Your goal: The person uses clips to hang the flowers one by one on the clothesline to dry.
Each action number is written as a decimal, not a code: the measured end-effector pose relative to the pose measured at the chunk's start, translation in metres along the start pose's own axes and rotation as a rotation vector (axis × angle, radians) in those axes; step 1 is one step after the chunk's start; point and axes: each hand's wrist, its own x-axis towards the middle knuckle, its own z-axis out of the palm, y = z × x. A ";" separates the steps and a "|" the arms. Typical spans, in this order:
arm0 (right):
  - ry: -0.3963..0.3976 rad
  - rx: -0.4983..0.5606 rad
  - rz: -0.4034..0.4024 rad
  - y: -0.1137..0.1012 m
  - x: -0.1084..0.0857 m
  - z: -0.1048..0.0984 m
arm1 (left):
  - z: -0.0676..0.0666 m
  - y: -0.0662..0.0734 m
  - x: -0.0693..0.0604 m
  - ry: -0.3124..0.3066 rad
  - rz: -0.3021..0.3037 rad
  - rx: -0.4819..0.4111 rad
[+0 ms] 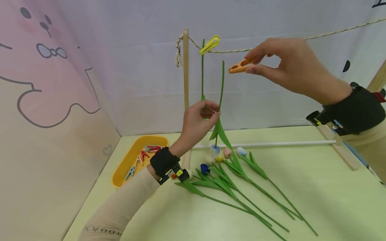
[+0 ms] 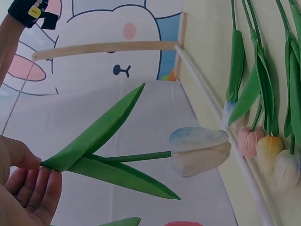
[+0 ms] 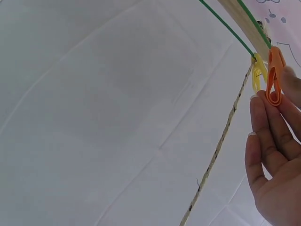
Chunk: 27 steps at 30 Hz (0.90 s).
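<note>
- L hand (image 1: 196, 124) is pinching a pale flower (image 2: 122, 173) by its stem
- R hand (image 1: 291, 65) is pinching an orange clip (image 1: 240, 68)
- L arm (image 1: 129, 201) is hiding pt. of yellow tub (image 1: 123, 163)

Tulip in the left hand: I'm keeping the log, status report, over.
Left hand pinches blue-and-white tulip, bloom down. Right hand pinches orange clothespin beside stem end, not clipped. Nothing seen between them; yellow clothespin nearby on rope.
</note>
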 end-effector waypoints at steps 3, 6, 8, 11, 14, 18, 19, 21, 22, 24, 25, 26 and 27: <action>-0.015 -0.013 -0.027 0.004 0.009 -0.005 | -0.002 -0.008 0.007 0.009 -0.005 0.010; -0.041 -0.016 -0.028 0.006 0.020 -0.010 | -0.006 -0.012 0.015 0.025 -0.006 0.028; -0.056 -0.028 -0.015 0.007 0.027 -0.012 | -0.007 -0.014 0.019 0.034 -0.005 0.042; -0.068 -0.051 0.023 0.011 0.037 -0.013 | -0.008 -0.015 0.025 0.037 -0.008 0.057; -0.070 -0.062 0.064 0.016 0.046 -0.013 | -0.008 -0.016 0.030 0.043 -0.016 0.068; -0.102 -0.067 0.142 0.021 0.057 -0.011 | -0.007 -0.017 0.036 0.066 -0.042 0.076; -0.113 -0.065 0.162 0.021 0.059 -0.009 | -0.007 -0.017 0.036 0.071 -0.047 0.078; -0.138 -0.053 0.198 0.022 0.062 -0.006 | -0.008 -0.017 0.038 0.078 -0.053 0.081; -0.148 -0.046 0.211 0.022 0.063 -0.005 | -0.008 -0.017 0.038 0.080 -0.056 0.085; -0.166 -0.028 0.241 0.022 0.066 -0.002 | -0.009 -0.018 0.039 0.080 -0.055 0.093; -0.176 -0.023 0.256 0.022 0.067 -0.001 | -0.009 -0.018 0.040 0.079 -0.055 0.096; -0.186 -0.018 0.269 0.022 0.068 0.000 | -0.010 -0.018 0.041 0.078 -0.054 0.098; -0.194 -0.015 0.279 0.022 0.069 0.002 | -0.010 -0.019 0.041 0.076 -0.054 0.101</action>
